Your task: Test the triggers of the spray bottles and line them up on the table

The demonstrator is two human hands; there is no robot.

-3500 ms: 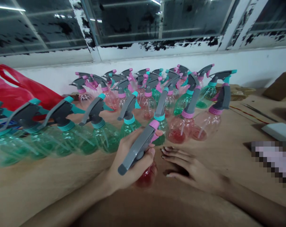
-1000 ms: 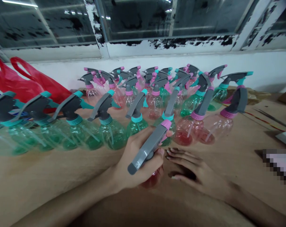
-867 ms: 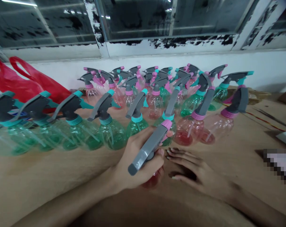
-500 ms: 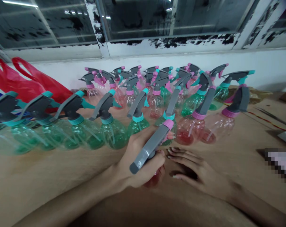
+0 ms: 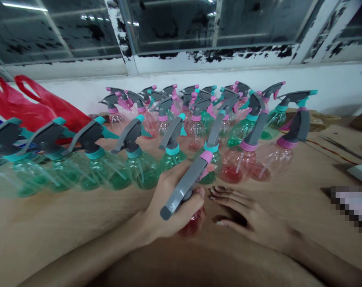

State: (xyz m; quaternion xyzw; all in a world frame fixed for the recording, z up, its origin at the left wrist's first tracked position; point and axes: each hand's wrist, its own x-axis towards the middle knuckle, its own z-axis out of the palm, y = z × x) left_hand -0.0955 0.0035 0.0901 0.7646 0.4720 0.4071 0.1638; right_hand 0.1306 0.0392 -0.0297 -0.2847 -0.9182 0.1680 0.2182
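Note:
My left hand point(image 5: 172, 203) is wrapped round a pink spray bottle point(image 5: 185, 187) with a grey trigger head and a pink nozzle; the fingers hide most of its body. Just to the right, my right hand point(image 5: 243, 211) rests on the table with its fingers stretched out, holding nothing. Beyond my hands stands a row of spray bottles. Several are green with teal collars, such as the green spray bottle point(image 5: 142, 169) ahead of my left hand. At the row's right end is a clear pink spray bottle point(image 5: 273, 159) beside another pink one.
Behind the row, several more pink and green bottles crowd toward the wall point(image 5: 79, 91). A red plastic bag point(image 5: 46, 107) lies at the back left. On the right are thin dark tweezers point(image 5: 345, 149), a white object point(image 5: 360, 173) and a blurred-out flat item point(image 5: 353, 207).
The whole view has shifted slightly, so things appear a little further left. My left hand still grips the pink spray bottle, and my right hand stays flat on the table.

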